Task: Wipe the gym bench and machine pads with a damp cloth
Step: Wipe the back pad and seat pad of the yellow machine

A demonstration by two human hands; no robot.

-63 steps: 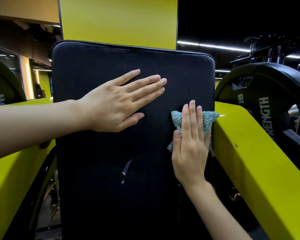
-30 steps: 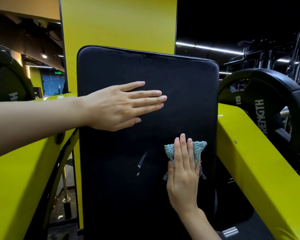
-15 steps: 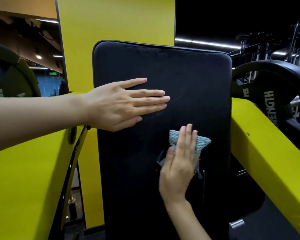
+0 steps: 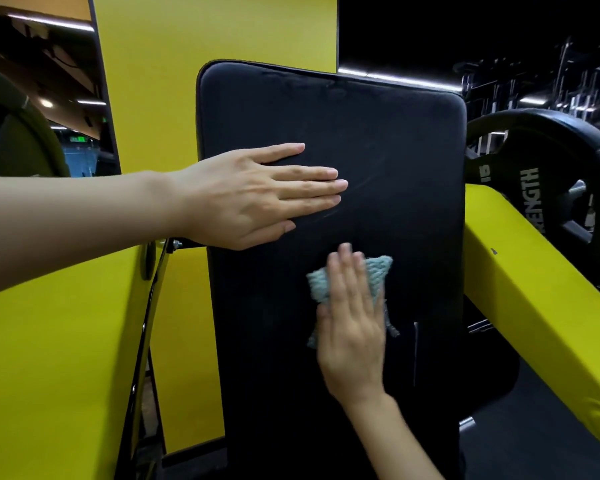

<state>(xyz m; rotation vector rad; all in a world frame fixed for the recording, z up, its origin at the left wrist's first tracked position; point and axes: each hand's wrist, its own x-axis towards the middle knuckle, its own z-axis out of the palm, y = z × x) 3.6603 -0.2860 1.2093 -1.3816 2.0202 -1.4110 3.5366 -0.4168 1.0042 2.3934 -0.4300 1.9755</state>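
Pressing a teal cloth (image 4: 378, 275) flat against the black pad (image 4: 395, 140), the right hand (image 4: 352, 327) is lying over it with fingers straight and close together, pointing up. The cloth is sitting in the pad's lower middle, its corners showing beside the fingers. The left hand (image 4: 253, 199) is resting flat on the pad's upper left part, fingers stretched out, holding nothing. A yellow machine arm (image 4: 534, 289) is slanting just right of the pad, a black weight plate (image 4: 551, 188) sitting behind it.
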